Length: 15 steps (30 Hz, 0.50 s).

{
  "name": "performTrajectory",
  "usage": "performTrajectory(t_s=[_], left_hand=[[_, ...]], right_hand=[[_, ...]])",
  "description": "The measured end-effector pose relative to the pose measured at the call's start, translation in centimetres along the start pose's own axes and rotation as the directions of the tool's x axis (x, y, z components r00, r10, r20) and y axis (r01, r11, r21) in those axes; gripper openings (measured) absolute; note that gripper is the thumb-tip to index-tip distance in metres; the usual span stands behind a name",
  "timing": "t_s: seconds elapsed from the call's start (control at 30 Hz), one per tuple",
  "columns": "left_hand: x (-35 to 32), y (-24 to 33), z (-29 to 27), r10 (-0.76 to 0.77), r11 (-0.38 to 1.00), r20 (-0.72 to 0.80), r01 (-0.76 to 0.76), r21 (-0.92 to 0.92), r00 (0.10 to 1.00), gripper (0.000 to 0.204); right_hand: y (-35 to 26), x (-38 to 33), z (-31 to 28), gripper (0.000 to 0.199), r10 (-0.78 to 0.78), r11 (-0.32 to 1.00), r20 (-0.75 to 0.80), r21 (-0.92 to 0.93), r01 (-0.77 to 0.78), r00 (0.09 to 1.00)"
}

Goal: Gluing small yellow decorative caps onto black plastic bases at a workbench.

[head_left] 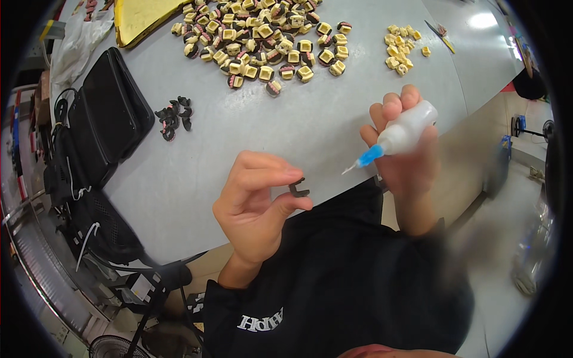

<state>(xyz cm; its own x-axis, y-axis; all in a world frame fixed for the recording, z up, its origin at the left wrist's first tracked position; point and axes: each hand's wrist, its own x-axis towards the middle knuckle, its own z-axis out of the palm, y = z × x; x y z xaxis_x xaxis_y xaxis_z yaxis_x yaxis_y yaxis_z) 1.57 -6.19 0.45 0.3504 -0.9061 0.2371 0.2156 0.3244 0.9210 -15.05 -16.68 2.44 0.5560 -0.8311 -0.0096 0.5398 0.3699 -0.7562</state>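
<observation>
My left hand [256, 200] pinches a small black clip-shaped part [298, 188] between thumb and fingers, just above the near edge of the grey table [197, 179]. My right hand [406, 152] grips a translucent white squeeze bottle [409, 128] with a blue nozzle and a thin needle tip [358, 162]. The tip points left toward the black part and stands a short way from it.
A large heap of cream and black small parts [268, 42] lies at the table's far side, with a smaller cream pile [401, 49] to its right. A few black parts [174, 116] lie at left beside a black case [107, 113]. A yellow foam sheet [140, 18] sits far left.
</observation>
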Motion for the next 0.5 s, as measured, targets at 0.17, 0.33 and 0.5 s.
performTrajectory(t_s=[0.17, 0.33, 0.5], left_hand=[[0.1, 0.5, 0.4, -0.041, 0.999, -0.014, 0.041, -0.01, 0.999, 0.032], [0.3, 0.4, 0.4, 0.009, 0.997, 0.007, -0.01, 0.081, 1.0, 0.033], [0.3, 0.4, 0.3, 0.006, 0.994, 0.01, -0.007, 0.111, 1.0, 0.034]], right_hand=[[0.3, 0.0, -0.9, 0.041, -0.13, 0.988, 0.056, -0.076, 0.135, 0.99], [0.1, 0.4, -0.9, 0.047, -0.232, 0.945, 0.124, -0.208, 0.254, 0.965], [-0.6, -0.3, 0.0, 0.043, -0.127, 0.971, 0.088, -0.193, 0.142, 0.988]])
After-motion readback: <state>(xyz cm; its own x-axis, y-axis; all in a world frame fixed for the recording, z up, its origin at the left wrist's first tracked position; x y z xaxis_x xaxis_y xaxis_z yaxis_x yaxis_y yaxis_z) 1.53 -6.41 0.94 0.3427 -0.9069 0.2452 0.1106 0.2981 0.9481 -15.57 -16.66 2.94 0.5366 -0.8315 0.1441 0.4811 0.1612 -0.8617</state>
